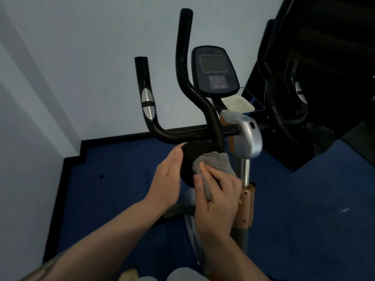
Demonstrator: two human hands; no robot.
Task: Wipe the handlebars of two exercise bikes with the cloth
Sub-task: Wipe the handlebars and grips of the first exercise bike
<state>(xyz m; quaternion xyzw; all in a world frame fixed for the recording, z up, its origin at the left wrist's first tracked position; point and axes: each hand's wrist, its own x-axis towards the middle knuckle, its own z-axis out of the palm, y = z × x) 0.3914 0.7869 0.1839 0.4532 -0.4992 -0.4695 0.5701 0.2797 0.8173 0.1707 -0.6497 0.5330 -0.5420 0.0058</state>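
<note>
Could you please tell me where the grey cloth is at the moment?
In the head view, the cloth is low centre, gripped by the right hand against a black round pad beside the left hand.

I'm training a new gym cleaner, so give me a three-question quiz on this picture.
1. True or false: the right hand presses the grey cloth on a black round pad.
2. What does the left hand do? A) lies against the pad's side B) grips the upright handlebar C) taps the console
3. Fill in: the silver sensor plates sit on the ____ handlebar.

Key: 1 true; 2 A; 3 left
</note>
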